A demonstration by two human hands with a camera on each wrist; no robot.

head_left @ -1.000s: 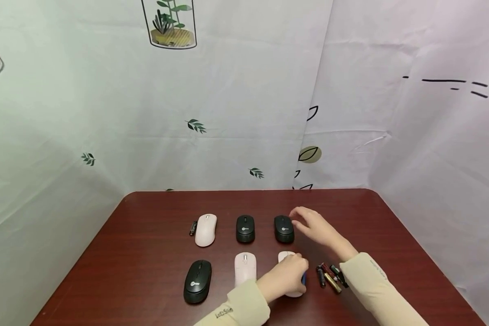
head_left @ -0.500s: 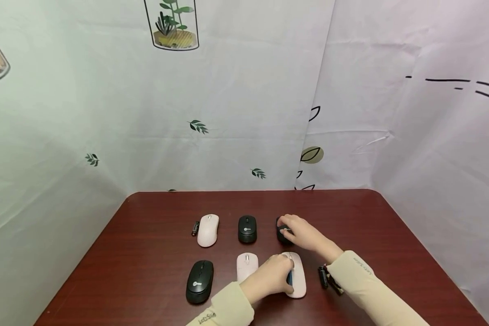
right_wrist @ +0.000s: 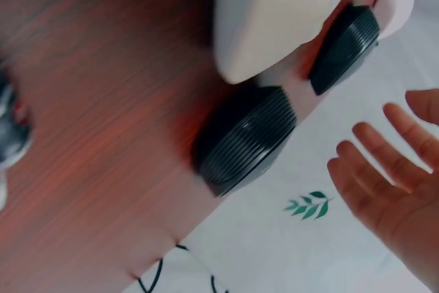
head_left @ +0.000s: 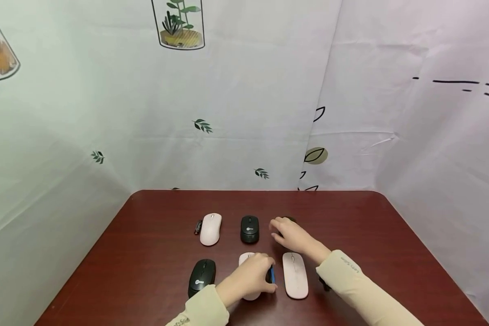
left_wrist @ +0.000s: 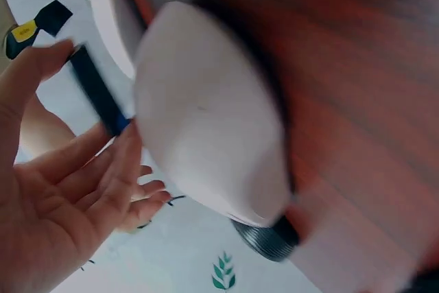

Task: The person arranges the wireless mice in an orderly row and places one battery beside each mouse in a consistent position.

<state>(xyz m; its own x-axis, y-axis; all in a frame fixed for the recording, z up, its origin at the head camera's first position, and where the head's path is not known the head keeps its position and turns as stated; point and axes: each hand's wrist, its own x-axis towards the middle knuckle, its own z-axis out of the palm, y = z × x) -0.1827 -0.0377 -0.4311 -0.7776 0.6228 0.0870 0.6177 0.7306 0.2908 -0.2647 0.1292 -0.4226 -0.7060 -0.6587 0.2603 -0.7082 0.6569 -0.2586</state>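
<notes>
My left hand [head_left: 248, 276] pinches a dark battery with a blue end [left_wrist: 99, 90] between thumb and fingers. It is raised over a pale mouse [head_left: 246, 257] in the front row, which it partly covers. To its right lies a white mouse [head_left: 295, 276]. My right hand [head_left: 293, 236] hovers over the back-row black mouse [head_left: 290, 219], hiding most of it. In the right wrist view its fingers are loosely extended, with nothing between them, apart from the black mouse [right_wrist: 250, 142].
At the back stand a white mouse [head_left: 210, 229] with a battery [head_left: 198, 227] beside it, and another black mouse [head_left: 250, 229]. A black mouse [head_left: 202, 275] sits front left. The right sleeve [head_left: 342, 271] mostly hides several batteries [head_left: 324, 284]. A printed cloth [head_left: 244, 90] hangs behind the table [head_left: 146, 253].
My left hand has moved left with the battery, from the right white mouse to the middle pale one. My right hand has moved left across the back-row black mouse.
</notes>
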